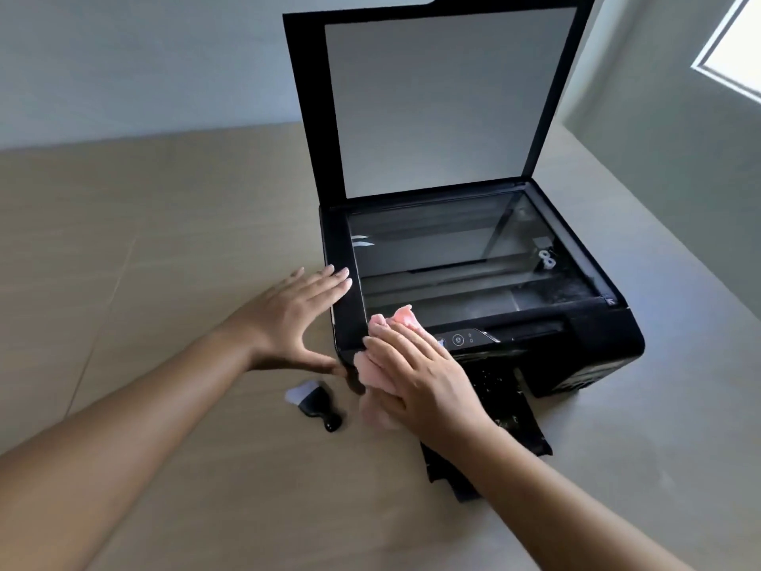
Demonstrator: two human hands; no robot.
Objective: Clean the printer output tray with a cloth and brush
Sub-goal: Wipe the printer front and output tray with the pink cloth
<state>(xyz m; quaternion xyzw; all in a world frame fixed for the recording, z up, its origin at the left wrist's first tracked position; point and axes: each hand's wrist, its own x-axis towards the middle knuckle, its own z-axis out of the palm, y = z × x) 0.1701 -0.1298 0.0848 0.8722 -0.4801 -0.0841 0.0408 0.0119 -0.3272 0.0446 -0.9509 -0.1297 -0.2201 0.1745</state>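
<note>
where it juts out, the black output tray (521,422) looks speckled.

Tan tiled surface (164,241) with a black printer (597,348) and, just beside it, a small brush (315,401).

Black plastic on printer (597,348), centre right of frame; mostly matt, dusty-looking along the right rim. Scanner glass (453,249) smooth, glossy, with mirror-like reflections. Lid liner (444,105), upper centre: pale grey, flat, smooth, matt. Control panel (463,339) glossy black. Output tray (523,426), lower centre: black plastic, shiny, speckled with light flecks. Cloth (372,372) pink, soft, fuzzy nap, crumpled. Brush (317,403), lower left of centre: glossy black handle, pale bristles. Surface (144,241) underneath: beige, faint wood-like grain, matt. Wall (123,55), upper left: plain, matt.
</note>
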